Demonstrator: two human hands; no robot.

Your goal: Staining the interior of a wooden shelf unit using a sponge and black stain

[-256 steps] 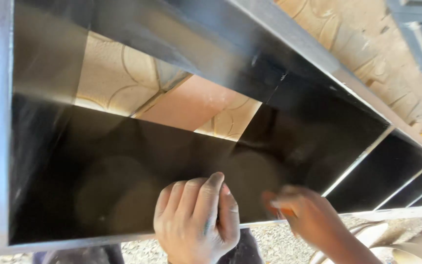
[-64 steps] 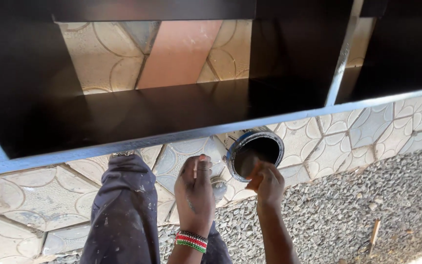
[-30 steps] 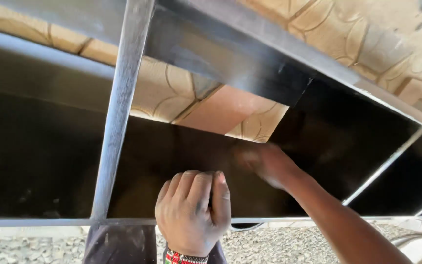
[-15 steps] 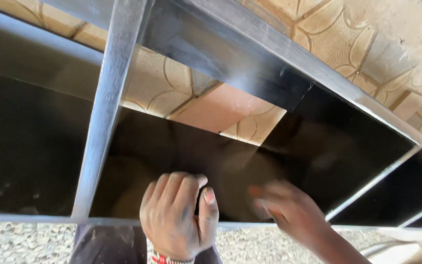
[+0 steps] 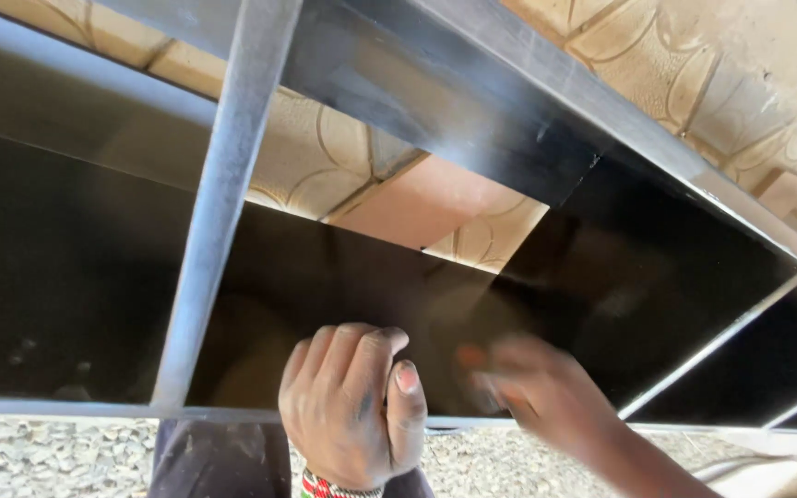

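My left hand (image 5: pixel 352 420) is curled over the lower rail (image 5: pixel 48 406) of a metal frame, fingers closed and thumb alongside; a beaded wristband (image 5: pixel 325 487) shows at the wrist. My right hand (image 5: pixel 546 397) is blurred with motion just to its right, in front of the glossy black panel (image 5: pixel 66 295). Its fingers are pinched around a small orange object (image 5: pixel 469 356) too smeared to identify, which is at or very near the panel surface.
A bare grey upright bar (image 5: pixel 223 203) crosses the panel left of my hands. A wide black beam (image 5: pixel 472 101) runs diagonally above, and thinner grey bars (image 5: pixel 712 346) divide the right side. Patterned paving (image 5: pixel 325 166) shows through the opening; gravel (image 5: pixel 48 461) lies below.
The right hand has swept left across the black panel toward my left hand, after reaching farther up it a second ago. The left hand keeps its hold on the rail.
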